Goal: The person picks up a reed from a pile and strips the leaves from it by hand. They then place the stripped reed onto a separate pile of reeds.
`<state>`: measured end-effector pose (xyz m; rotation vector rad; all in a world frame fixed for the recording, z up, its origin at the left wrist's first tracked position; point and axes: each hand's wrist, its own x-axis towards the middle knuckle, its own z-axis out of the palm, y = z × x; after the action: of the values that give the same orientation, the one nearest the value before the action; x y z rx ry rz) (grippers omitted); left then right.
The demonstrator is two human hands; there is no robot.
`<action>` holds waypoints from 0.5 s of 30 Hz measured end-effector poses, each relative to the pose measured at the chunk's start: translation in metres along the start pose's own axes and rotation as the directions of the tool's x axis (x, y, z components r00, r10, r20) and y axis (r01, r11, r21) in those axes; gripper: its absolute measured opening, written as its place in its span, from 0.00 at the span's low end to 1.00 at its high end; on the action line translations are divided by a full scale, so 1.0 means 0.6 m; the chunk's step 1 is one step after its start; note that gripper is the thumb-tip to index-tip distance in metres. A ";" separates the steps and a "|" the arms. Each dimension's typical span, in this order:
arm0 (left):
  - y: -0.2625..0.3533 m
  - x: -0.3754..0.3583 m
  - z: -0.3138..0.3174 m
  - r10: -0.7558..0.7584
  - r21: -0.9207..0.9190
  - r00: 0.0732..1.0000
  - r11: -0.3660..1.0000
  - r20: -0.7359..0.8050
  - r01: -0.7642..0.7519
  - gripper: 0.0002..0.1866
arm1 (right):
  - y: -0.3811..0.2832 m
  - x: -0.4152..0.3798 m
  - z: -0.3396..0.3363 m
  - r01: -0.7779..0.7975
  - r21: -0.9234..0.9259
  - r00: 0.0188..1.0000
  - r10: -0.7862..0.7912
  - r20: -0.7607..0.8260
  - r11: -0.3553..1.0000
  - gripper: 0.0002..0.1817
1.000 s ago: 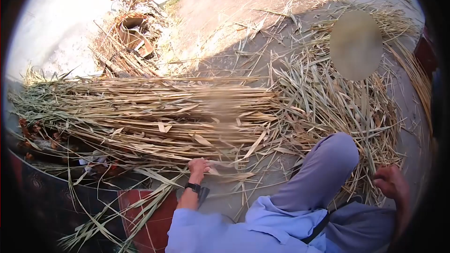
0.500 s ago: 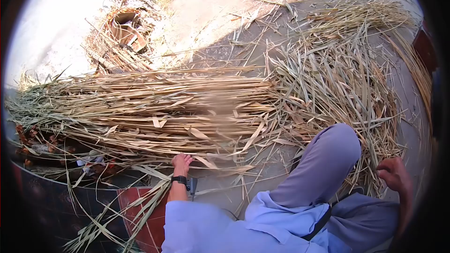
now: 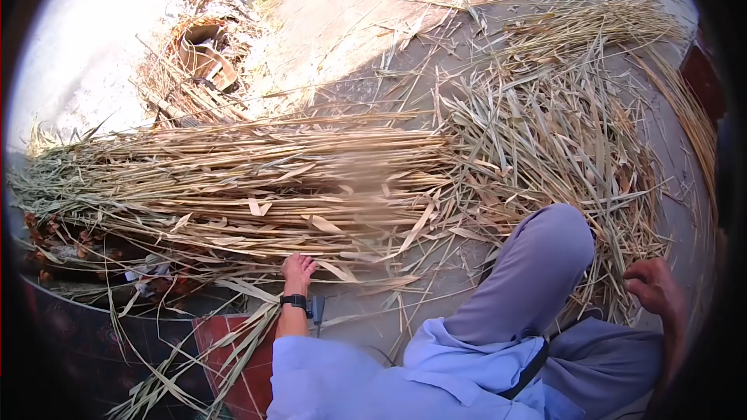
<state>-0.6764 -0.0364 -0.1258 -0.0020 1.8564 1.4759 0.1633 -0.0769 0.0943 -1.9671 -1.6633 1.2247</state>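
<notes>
A long bundle of dry reed stalks (image 3: 233,179) lies across the ground, its leafy ends at the left. At its near edge is my left hand (image 3: 299,268), with a black band on the wrist; its fingers are apart and point up to the right, with nothing in them. My right hand (image 3: 652,283) hangs at the far right beside my knee, near a heap of loose leaves and stalks (image 3: 560,132). Its fingers are curled, and I cannot make out anything in them.
Another stalk bundle (image 3: 591,23) lies at the back right. A brush pile with a torn container (image 3: 206,58) is at the upper left. Near my left wrist is a grey device with a cable (image 3: 317,307). Green leaves (image 3: 241,334) hang over a red and dark surface at lower left.
The view has shifted slightly. Both hands keep nearly the same places and poses, and the stalks lie as before.
</notes>
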 end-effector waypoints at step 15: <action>0.182 -0.262 0.165 0.430 -0.269 0.773 0.902 0.467 -0.339 0.14 | -0.005 -0.002 0.001 -0.002 0.017 1.000 0.002 0.014 1.000 0.13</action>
<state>-0.5569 0.0152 0.0464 0.6750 1.3261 1.6970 0.1610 -0.0771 0.0966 -1.9546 -1.6523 1.2527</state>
